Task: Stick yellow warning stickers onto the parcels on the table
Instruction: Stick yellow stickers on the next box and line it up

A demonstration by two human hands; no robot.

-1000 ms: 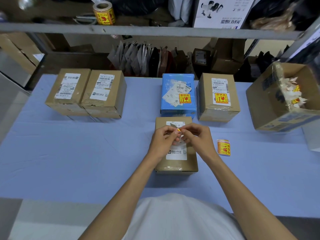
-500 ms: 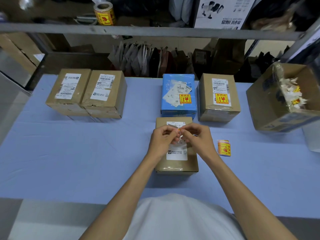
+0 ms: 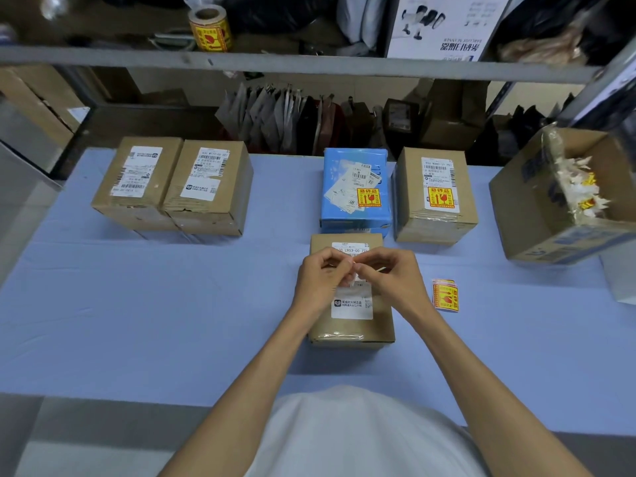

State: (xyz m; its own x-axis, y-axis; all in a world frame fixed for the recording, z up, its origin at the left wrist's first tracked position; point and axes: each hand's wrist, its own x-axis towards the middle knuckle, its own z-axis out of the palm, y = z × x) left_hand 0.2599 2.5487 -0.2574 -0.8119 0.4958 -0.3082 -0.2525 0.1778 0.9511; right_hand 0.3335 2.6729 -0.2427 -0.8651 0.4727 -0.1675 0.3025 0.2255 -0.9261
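Note:
A brown parcel [image 3: 351, 328] with a white label lies in front of me on the blue table [image 3: 137, 304]. Above it my left hand [image 3: 320, 280] and my right hand [image 3: 392, 280] meet, both pinching a small sticker [image 3: 354, 275] on its backing; it is mostly hidden by my fingers. A small stack of yellow warning stickers [image 3: 445, 296] lies on the table right of the parcel. Behind, a blue parcel [image 3: 356, 191] and a brown parcel [image 3: 435, 194] each carry a yellow sticker. Two brown parcels [image 3: 172, 187] at the back left carry only white labels.
An open cardboard box [image 3: 557, 201] holding crumpled sticker backings stands at the right edge. A roll of yellow stickers [image 3: 209, 29] sits on the shelf above the table. Bags and boxes fill the space behind the table.
My hands stay over the near parcel and the fingers have shifted slightly on the sticker. Less yellow shows between the fingertips now. Nothing else has moved.

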